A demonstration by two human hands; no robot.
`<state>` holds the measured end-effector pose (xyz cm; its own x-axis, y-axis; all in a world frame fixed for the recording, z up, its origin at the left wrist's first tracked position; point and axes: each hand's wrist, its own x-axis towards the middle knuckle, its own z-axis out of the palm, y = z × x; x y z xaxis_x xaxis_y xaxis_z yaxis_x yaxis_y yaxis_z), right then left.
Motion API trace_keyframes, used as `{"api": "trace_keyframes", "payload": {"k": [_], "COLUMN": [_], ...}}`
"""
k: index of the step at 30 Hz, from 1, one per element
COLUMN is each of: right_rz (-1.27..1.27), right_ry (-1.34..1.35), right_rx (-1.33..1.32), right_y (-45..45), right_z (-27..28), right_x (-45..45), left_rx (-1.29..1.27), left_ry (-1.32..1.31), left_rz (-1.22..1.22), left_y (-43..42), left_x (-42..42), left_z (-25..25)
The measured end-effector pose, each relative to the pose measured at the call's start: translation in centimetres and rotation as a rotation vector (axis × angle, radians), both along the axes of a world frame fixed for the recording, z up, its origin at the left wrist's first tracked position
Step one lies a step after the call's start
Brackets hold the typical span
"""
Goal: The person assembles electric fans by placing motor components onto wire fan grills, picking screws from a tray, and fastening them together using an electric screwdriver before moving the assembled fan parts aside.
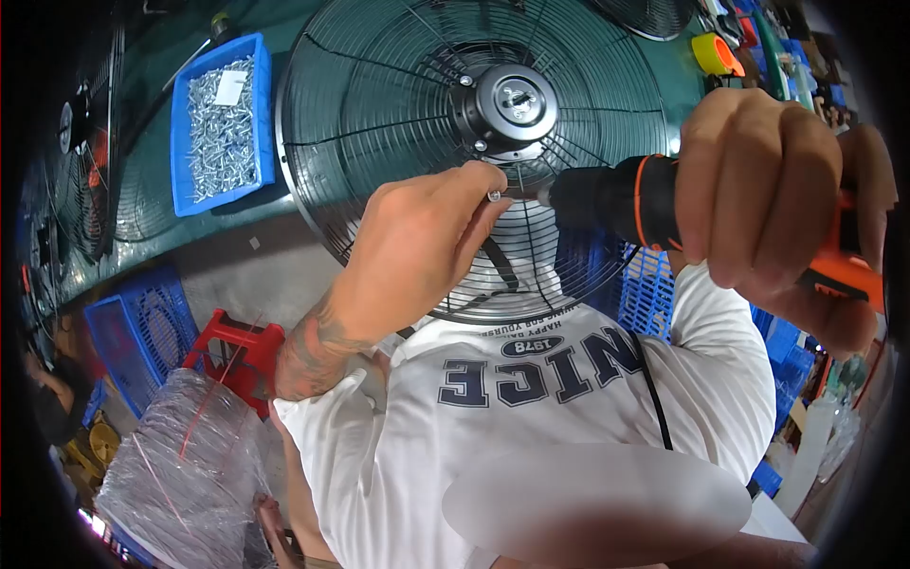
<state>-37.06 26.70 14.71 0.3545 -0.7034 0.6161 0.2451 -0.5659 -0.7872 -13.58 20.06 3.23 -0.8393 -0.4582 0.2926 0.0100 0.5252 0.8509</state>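
My left hand [417, 237] is closed in a pinch on a small screw [494, 195], its head showing between thumb and forefinger. In my right hand [758, 190] is a black and orange power drill [607, 201], its nose pointing left toward the screw with a small gap between them. Below both hands lies a round black wire fan guard [379, 114], with a dark motor hub [517, 104] at its middle. A few screw heads show around the hub, just above my left fingertips.
A blue bin [177, 142] full of loose screws stands left of the guard on the green table [227, 228]. More fans stand at the far left. Yellow-orange tape [716, 55] lies top right. Below are blue crates [647, 284], a red stool [232, 351] and a plastic-wrapped bundle [180, 465].
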Motion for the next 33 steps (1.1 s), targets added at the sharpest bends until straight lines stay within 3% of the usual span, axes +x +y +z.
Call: {"api": "trace_keyframes", "payload": {"k": [13, 15, 17, 21, 23, 29, 33], "right_rz": [0.028, -0.142, -0.055, -0.418, -0.428, -0.669, -0.526], "right_ry": [-0.025, -0.105, -0.039, -0.232, -0.357, -0.29, -0.365], "right_rx": [0.003, 0.095, 0.068, 0.019, 0.057, 0.235, 0.223], "right_y": [1.9, 2.5, 2.5, 3.1, 2.6, 3.3, 2.9], "right_z": [-1.3, -1.7, -2.1, -5.0, -7.2, -8.1, -9.0], "right_x": [-1.3, -0.1, -2.5, -3.9, -3.9, -3.2, -3.9], "left_rx": [-0.022, -0.07, -0.136, -0.102, -0.216, -0.165, -0.134], "left_ry": [0.032, 0.06, -0.073, 0.0, -0.14, -0.33, -0.308], "left_rz": [0.004, 0.091, 0.264, 0.859, 0.891, 0.882, 0.835], "left_y": [2.0, 2.0, 0.4, -8.0, -11.7, -14.4, -14.5], "left_x": [-1.3, -1.5, -0.1, 4.4, 6.7, 8.1, 7.8], "left_z": [0.5, 1.4, 2.8, 0.0, -2.3, -6.5, -7.8]}}
